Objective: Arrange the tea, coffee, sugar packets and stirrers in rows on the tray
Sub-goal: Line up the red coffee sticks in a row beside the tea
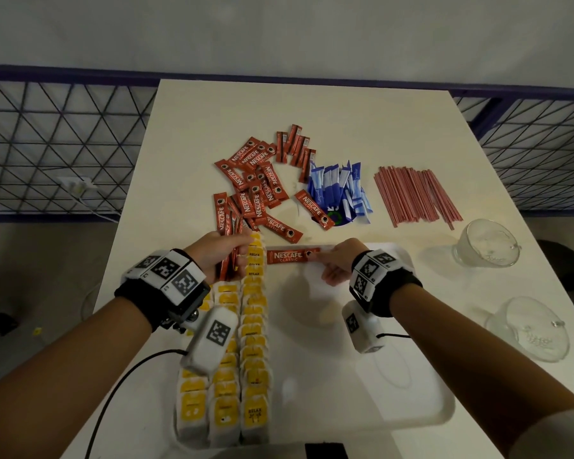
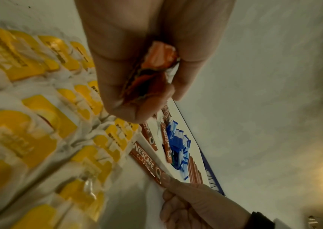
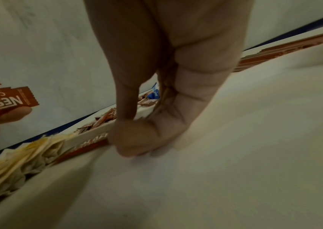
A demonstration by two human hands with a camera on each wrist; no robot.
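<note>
The right hand (image 1: pixel 337 260) pinches a coffee stick (image 1: pixel 292 255) lying crosswise at the tray's (image 1: pixel 421 415) far edge, while the left hand (image 1: pixel 217 256) grips a bundle of coffee sticks (image 1: pixel 228 260) pointing away

The head camera looks forward and steeply down from above the near edge of the table (image 1: pixel 186 134), taking in both forearms, the whole tray (image 1: pixel 411 415), the far edge and the mesh fence (image 1: pixel 57 140) beyond. The left wrist camera sits close under the left hand (image 2: pixel 137 65), facing along its fingers toward the table's far edge, with the tea bags (image 2: pixel 39 124) large and blurred at its left. The right wrist camera rides very low over the tray floor, looking along the right hand (image 3: pixel 168 86) at the tray's far rim. All three views share the coffee stick (image 1: pixel 290 256) lying along that rim.
</note>
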